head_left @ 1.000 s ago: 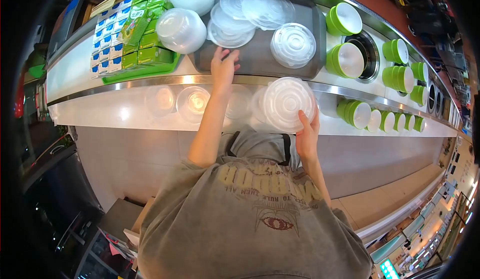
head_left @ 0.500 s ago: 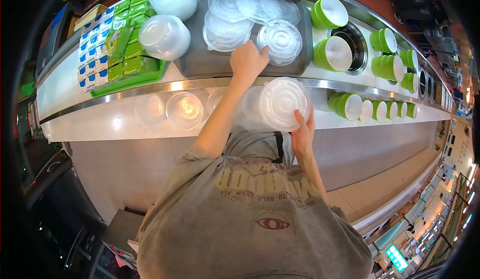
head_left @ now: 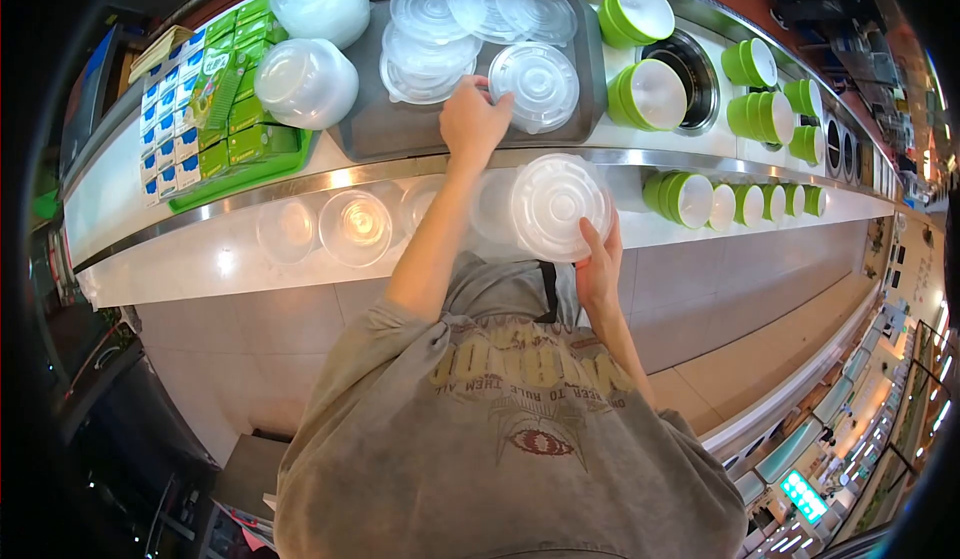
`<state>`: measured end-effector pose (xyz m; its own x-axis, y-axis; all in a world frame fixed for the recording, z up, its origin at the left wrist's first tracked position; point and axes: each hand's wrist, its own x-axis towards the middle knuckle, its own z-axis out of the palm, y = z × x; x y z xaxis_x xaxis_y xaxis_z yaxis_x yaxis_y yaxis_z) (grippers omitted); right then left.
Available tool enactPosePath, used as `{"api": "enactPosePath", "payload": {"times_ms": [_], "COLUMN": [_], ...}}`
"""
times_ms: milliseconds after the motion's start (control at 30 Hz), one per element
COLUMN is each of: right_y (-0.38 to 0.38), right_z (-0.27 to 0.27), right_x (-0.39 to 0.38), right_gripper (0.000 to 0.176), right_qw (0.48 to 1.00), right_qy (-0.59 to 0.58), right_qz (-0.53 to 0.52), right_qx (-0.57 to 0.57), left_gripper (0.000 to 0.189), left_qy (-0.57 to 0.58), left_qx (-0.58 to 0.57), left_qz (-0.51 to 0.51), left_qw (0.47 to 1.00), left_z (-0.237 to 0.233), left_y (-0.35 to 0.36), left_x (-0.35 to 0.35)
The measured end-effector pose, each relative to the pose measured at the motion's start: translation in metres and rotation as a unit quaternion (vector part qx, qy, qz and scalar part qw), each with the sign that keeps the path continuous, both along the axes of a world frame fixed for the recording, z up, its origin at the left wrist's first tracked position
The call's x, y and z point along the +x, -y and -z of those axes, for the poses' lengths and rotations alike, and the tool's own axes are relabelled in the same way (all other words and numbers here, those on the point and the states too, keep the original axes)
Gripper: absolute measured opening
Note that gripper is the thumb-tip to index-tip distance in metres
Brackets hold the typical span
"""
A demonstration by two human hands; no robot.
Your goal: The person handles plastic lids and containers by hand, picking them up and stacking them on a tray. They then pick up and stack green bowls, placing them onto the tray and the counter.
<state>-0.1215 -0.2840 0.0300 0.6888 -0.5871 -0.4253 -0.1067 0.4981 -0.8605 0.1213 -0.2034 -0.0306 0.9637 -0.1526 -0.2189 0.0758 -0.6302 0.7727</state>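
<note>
- My right hand (head_left: 598, 267) has its grip closed on the edge of a lid (head_left: 560, 207), near my waist.
- My left hand (head_left: 474, 127) curls over the tray (head_left: 390, 127) beside loose lids (head_left: 535, 87); I can't tell if its grip has one.

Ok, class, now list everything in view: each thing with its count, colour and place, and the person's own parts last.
cartons: many, green, white and blue, far left
green tray: one, under the cartons
bowl stacks: two, translucent white, beside the grey tray
grey tray: one, counter centre
loose lids: several, clear, on the grey tray
cups: many, green outside, white inside, counter and ledge, right
round well: one, dark, behind the nearer cups
held lid: at least one, translucent, right hand
shirt: one, brown-grey
left hand: one, at the loose lids
right hand: one
</note>
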Motion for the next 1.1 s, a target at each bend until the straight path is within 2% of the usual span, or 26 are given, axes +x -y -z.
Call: {"api": "enactPosePath", "payload": {"times_ms": [167,267,367,467,567,667,767,967,1100], "right_y": [-0.003,-0.004,-0.004,-0.004,-0.006,-0.008,-0.01,-0.011,-0.009], "right_z": [-0.003,-0.005,-0.002,-0.005,-0.011,-0.013,-0.01,0.001,0.0], "right_x": [0.006,0.008,0.011,0.018,0.025,0.026,0.024,0.022,0.019], "right_gripper": [0.063,0.062,0.063,0.064,0.065,0.066,0.064,0.053,0.063], "right_qw": [1.0,0.999,0.999,0.998,0.996,0.995,0.994,0.995,0.99], "right_qy": [0.002,0.013,0.014,0.016,0.038,0.049,0.07,0.059,0.072], "right_qz": [-0.004,-0.015,-0.034,-0.053,-0.07,-0.082,-0.085,-0.071,-0.045], "right_qx": [0.028,0.031,0.024,0.023,0.032,0.028,0.029,0.03,0.11], "left_gripper": [0.037,0.028,0.02,0.014,0.011,0.014,0.016,0.013,0.013], "left_qy": [-0.109,-0.125,-0.027,0.152,0.146,0.074,0.112,0.171,0.162], "left_qx": [-0.169,-0.257,-0.303,-0.226,-0.239,-0.317,-0.331,-0.259,-0.234], "left_qz": [-0.05,-0.064,-0.018,0.157,0.165,0.146,0.162,0.249,0.247], "left_qw": [0.978,0.956,0.953,0.949,0.946,0.934,0.923,0.917,0.926], "left_z": [0.005,-0.038,-0.062,-0.069,-0.072,-0.064,-0.065,-0.081,-0.086], "left_y": [-0.027,-0.049,-0.078,-0.106,-0.114,-0.117,-0.117,-0.115,-0.111], "left_x": [-0.009,-0.029,-0.055,-0.067,-0.083,-0.092,-0.092,-0.099,-0.104]}}
